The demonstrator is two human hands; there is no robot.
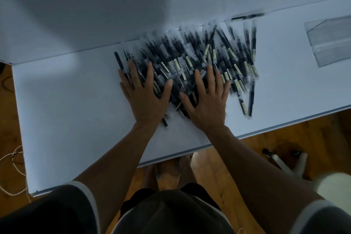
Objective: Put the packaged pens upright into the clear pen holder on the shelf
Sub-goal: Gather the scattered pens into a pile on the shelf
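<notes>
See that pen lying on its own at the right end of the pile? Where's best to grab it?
Pinch the stray pen across the middle of its dark barrel, coming from above and from its right side. It lies flat with bare shelf on that side, while the pile crowds its left.

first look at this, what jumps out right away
A big jumbled heap of packaged pens fills the middle of the white surface, all lying flat. The left hand and right hand rest side by side on the heap's near edge, fingers straight and spread. Off to the far right, apart from the heap, sits the clear pen holder.
</notes>
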